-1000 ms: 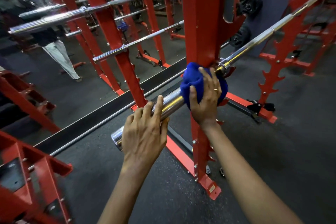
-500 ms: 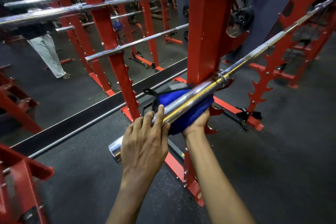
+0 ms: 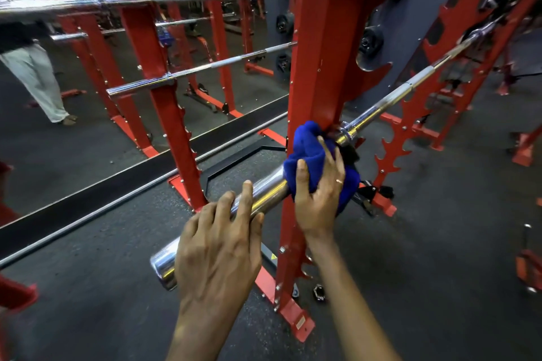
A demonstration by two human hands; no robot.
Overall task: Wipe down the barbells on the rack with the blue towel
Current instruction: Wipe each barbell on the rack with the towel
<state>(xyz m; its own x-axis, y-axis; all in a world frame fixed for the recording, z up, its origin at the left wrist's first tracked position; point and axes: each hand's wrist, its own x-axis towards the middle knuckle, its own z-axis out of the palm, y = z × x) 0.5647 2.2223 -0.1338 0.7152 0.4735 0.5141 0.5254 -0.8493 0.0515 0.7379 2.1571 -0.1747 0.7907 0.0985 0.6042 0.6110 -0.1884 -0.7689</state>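
at far left, a person in pale trousers [image 3: 35,82] stood on the dark rubber gym floor [image 3: 440,243], and several long chrome barbells [image 3: 205,67] lay across red steel uprights behind them; these looked untouched by the cloth, though that could not be confirmed.

nearer and lower, the thick polished chrome sleeve of the closest barbell [image 3: 264,193] ran from its free end at lower left up toward the tall red steel rack post [image 3: 316,67]. the left hand [image 3: 217,255] lay over that sleeve near its free end, fingers [image 3: 245,193] curled loosely across the top and the thumb [image 3: 258,223] pressed at the side, steadying the bar rather than clamping it.

just to the right, the bunched deep-blue towel [image 3: 308,155] sat on top of the sleeve, hard against the post and touching the collar. half a second earlier it had been cupped under the bar, closer to the left hand; now it had come back over the top and slid up to the collar. the right hand [image 3: 319,196] gripped it, thumb and fingers wrapped around cloth and bar together, a ring on one finger.

this back-and-forth suggested the sleeve was being scrubbed all the way round. beyond the post, the thinner chrome shaft [image 3: 410,88] stretched away to the upper right, likely yet to be wiped.
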